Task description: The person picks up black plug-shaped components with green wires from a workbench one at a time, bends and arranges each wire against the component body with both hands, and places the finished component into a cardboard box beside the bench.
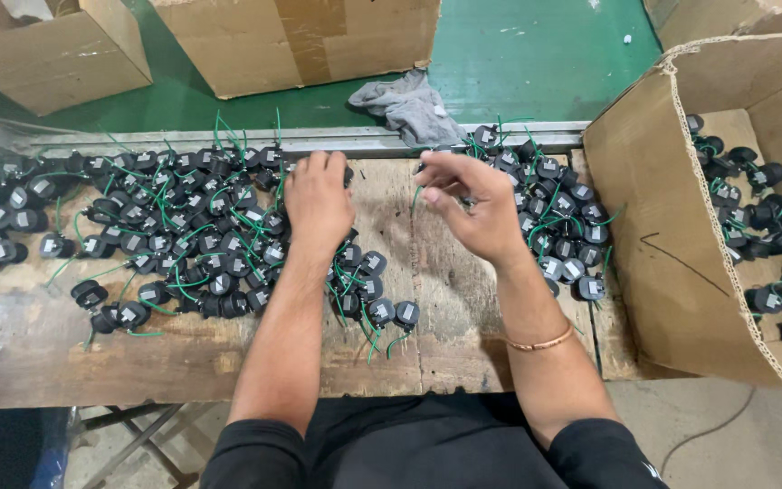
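From the head camera, your left hand lies palm down at the far edge of the wooden counter, fingers pressed together and curled over the black round parts with green wires. It rests on the right-hand fringe of that big pile, probably to hold 1 part steady or draw it out; what sits under the fingers is hidden. Your right hand hovers just beside it, a little above the counter, thumb and forefinger pinching a thin green wire while the other fingers curl loosely. Lifting by the wire keeps the part free of its tangled neighbours. A smaller heap of the same parts lies just right of that hand. Further right, an open cardboard box tipped on its side holds more of them. A grey rag lies beyond the metal rail.
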`<state>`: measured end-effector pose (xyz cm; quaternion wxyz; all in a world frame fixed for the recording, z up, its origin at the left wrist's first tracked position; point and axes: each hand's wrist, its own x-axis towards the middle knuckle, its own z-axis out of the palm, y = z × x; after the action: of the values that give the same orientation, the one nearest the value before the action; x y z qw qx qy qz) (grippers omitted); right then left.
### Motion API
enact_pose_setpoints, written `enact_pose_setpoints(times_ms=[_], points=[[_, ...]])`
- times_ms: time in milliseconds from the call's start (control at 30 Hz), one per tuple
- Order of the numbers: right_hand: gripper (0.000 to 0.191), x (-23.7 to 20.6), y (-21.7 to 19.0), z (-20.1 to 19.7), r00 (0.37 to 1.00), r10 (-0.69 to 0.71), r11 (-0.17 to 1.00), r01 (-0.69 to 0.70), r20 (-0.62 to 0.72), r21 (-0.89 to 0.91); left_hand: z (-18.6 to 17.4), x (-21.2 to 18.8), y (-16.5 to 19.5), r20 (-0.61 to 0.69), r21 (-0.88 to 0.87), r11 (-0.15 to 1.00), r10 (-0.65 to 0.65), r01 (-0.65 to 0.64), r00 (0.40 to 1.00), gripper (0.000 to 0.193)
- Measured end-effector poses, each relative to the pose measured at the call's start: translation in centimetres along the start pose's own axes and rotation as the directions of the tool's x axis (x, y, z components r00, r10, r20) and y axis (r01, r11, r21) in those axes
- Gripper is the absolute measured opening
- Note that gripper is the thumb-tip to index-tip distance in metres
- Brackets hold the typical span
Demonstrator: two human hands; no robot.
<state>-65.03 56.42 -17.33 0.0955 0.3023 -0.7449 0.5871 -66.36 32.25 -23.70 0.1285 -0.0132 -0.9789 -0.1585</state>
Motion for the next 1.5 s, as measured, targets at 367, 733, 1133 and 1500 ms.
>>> enact_pose_setpoints(times_ms=[367,733,1133,1500], points=[[0.037,-0.8,3.4,3.2,0.983,0.166,0.984,-0.170,0.079,0.049,-2.7,-0.9,-0.1,-0.098,-0.122,0.986,0.103,-0.115,0.990,0.043],[0.063,-0.9,3.6,3.7,0.911,0.336,0.845,-0.404,0.240,0.351,-4.2,-2.4,2.9,-0.524,-0.616,0.695,-0.010,-0.371,0.852,0.049],[0.087,-0.9,2.4,3.8,0.899,0.268,0.510,-0.438,0.347,0.741,-2.3,-2.7,3.3,-0.423,-0.872,0.226,0.097,-0.434,0.901,0.051],[0.071,-2.0,3.4,4.5,0.922,0.239,0.723,-0.379,0.305,0.578,-5.5,-2.6,3.5,-0.615,-0.545,0.616,0.168,-0.569,0.770,0.033]])
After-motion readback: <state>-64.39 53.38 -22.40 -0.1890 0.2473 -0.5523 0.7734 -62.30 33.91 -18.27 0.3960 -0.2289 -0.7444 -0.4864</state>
